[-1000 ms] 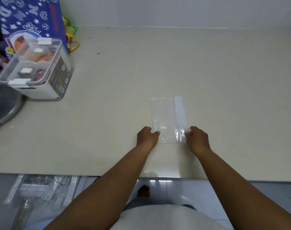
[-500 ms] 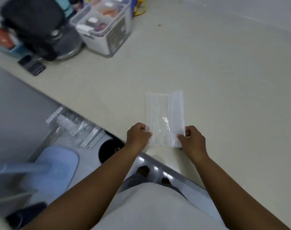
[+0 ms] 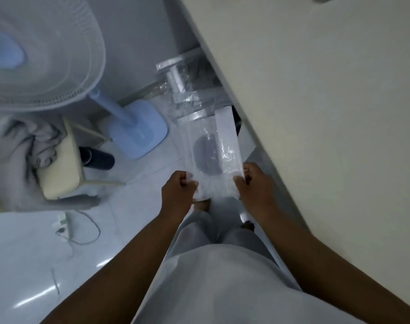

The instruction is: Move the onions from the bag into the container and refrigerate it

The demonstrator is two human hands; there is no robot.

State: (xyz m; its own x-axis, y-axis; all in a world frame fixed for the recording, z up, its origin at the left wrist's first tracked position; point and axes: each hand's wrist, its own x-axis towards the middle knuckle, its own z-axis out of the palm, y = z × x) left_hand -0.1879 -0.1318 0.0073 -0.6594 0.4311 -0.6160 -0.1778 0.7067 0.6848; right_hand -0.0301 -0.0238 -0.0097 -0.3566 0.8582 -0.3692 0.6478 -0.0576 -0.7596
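An empty, flattened clear plastic bag (image 3: 213, 150) hangs in the air beside the counter, above the floor. My left hand (image 3: 179, 191) pinches its near left corner and my right hand (image 3: 255, 185) pinches its near right corner. A dark round opening on the floor shows through the plastic. No onions and no container are in view.
The beige counter (image 3: 328, 101) runs along the right, its edge slanting down from top centre. A standing fan (image 3: 40, 54) with a blue base (image 3: 138, 132) is at left. A stool (image 3: 59, 164) with grey cloth, a dark bottle (image 3: 98, 157), plastic-wrapped items (image 3: 185, 87) and a cable (image 3: 80, 230) are on the floor.
Both hands lifted the bag off the counter and carried it left, out over the floor. The view swung left and down; the container on the counter left the frame.
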